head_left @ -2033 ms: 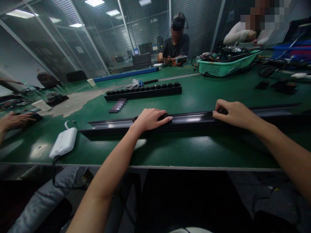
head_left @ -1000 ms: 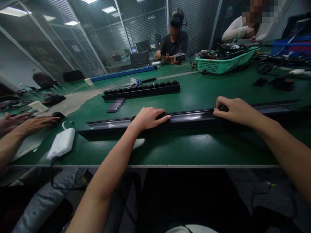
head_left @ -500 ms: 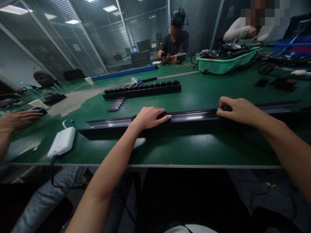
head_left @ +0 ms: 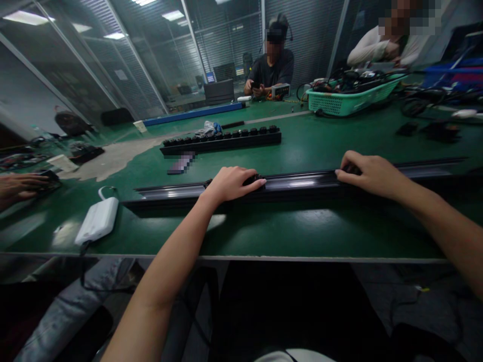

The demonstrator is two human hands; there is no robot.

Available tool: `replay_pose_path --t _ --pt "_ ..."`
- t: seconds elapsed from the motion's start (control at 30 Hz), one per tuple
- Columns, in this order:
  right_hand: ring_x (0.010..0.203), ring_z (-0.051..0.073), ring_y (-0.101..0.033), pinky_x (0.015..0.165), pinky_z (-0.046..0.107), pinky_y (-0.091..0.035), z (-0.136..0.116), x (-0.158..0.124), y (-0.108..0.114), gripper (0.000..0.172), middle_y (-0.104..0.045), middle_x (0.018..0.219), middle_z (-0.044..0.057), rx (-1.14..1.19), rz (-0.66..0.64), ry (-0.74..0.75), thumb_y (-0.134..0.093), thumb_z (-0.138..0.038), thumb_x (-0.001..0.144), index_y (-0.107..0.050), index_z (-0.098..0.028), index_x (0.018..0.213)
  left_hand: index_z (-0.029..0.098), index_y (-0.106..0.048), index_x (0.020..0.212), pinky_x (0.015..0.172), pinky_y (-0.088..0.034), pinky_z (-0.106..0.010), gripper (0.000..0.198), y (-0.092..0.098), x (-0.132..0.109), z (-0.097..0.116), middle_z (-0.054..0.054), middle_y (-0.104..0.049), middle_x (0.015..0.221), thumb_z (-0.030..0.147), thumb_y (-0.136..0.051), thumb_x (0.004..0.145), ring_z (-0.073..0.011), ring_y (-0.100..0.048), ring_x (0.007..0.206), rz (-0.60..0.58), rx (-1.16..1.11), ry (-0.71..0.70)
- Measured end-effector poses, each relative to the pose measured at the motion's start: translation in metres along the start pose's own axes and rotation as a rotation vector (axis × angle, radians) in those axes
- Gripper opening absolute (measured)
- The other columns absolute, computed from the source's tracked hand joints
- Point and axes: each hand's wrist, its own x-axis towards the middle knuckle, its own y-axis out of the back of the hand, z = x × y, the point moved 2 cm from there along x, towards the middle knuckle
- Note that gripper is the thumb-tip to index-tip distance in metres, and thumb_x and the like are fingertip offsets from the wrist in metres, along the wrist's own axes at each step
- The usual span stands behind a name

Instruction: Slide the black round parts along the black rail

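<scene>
A long black channel-shaped rail [head_left: 302,180] with a shiny inner face lies across the table in front of me. My left hand [head_left: 231,182] is over its left half, fingers curled round a small dark fitting [head_left: 255,178] in the channel, thumb pointing right. Further right along the same rail, my right hand [head_left: 372,172] is closed on another small dark rounded piece [head_left: 351,170], its thumb against the near side. My fingers partly hide both pieces.
Beyond the rail stands a black strip with several round knobs [head_left: 234,142], near a phone [head_left: 181,163]. A white power bank [head_left: 97,221] with a cable lies at left, near a co-worker's hand [head_left: 20,187]. A green basket [head_left: 335,103] of cables sits at back right.
My hands and the rail have barely moved. At far left, the co-worker's hand has shifted left a little, together with the dark object by its fingers.
</scene>
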Motion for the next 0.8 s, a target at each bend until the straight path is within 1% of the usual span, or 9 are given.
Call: replay_pose_path --t 0.17,0.33,0.6,0.8 --pt "0.074 0.025 -0.059 0.066 0.033 -0.039 -0.0008 -0.0011 -0.001 0.029 -0.063 0.08 0.007 -0.007 0.056 -0.023 -0.05 -0.052 0.082 -0.048 -0.023 0.085 0.023 -0.066 0.105 0.062 -0.035 -0.029 0.067 0.0012 0.0005 0.001 -0.008 -0.071 0.093 0.066 -0.016 0.093 -0.0221 -0.065 0.081 -0.017 0.018 0.005" --pt "0.072 0.023 -0.059 0.066 0.032 -0.038 -0.0038 -0.0028 0.0022 0.026 -0.063 0.079 0.007 0.02 0.041 -0.009 -0.052 -0.048 0.083 -0.049 -0.023 0.085 0.022 -0.066 0.102 0.059 -0.033 -0.03 0.068 0.0019 0.0004 0.0018 -0.008 -0.071 0.091 0.066 -0.015 0.093 -0.0225 -0.066 0.079 -0.01 0.028 -0.006" --pt "0.071 0.023 -0.058 0.065 0.032 -0.038 -0.0057 -0.0024 0.0051 0.024 -0.063 0.078 0.007 0.024 0.039 -0.003 -0.052 -0.046 0.082 -0.048 -0.023 0.083 0.023 -0.066 0.104 0.062 -0.035 -0.029 0.066 0.002 0.0001 0.0013 -0.008 -0.072 0.093 0.066 -0.017 0.093 -0.0221 -0.066 0.081 -0.015 0.0 0.007" --pt "0.074 0.022 -0.058 0.068 0.031 -0.039 -0.0012 -0.0041 0.0038 0.026 -0.063 0.08 0.007 0.039 0.041 -0.01 -0.053 -0.048 0.083 -0.049 -0.022 0.085 0.023 -0.066 0.108 0.063 -0.036 -0.029 0.066 0.0016 0.0004 0.0015 -0.008 -0.072 0.096 0.066 -0.018 0.093 -0.0219 -0.066 0.083 -0.013 -0.006 0.01"
